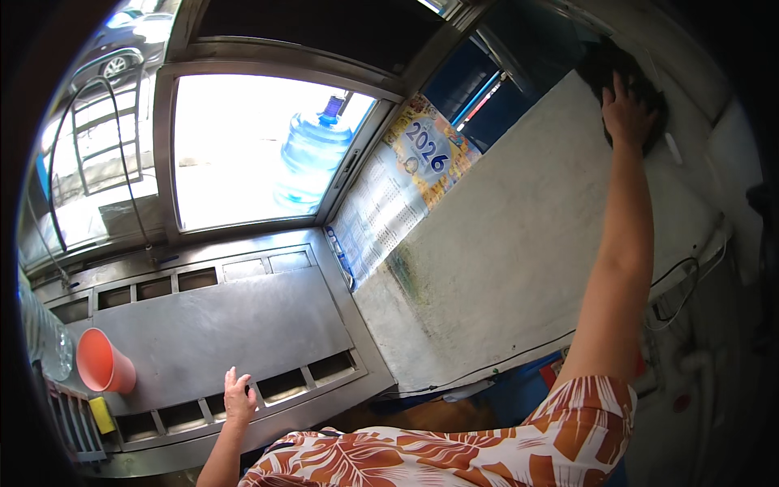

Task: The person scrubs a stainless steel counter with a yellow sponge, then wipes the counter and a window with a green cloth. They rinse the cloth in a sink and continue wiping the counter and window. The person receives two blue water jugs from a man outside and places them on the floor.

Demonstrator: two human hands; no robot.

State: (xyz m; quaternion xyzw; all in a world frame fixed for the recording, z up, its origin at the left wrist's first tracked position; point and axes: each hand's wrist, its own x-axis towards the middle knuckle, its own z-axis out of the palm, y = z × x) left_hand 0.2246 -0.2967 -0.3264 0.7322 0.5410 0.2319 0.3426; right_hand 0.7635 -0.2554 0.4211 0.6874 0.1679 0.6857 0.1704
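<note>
At the upper right, my right arm stretches out over a large pale surface [495, 227]. My right hand [629, 118] presses onto a dark, bunched cloth [604, 69], its fingers curved over it near the surface's far corner. Much of the cloth lies beneath the palm. My left hand [238, 398] hovers low in the view by the near edge of a steel counter [227, 337]. Nothing is in it, and its fingers are loosely bent and apart. Greenish-brown stains [406, 276] mark the pale surface beside a printed calendar sheet [406, 178].
An orange cup [105, 361] is on the counter's left, with a yellow sponge-like block [102, 415] and a clear plastic container [45, 333] close by. Rectangular openings line the counter. A blue water jug [312, 158] shows through the window. Cables [690, 272] hang along the pale surface's edge.
</note>
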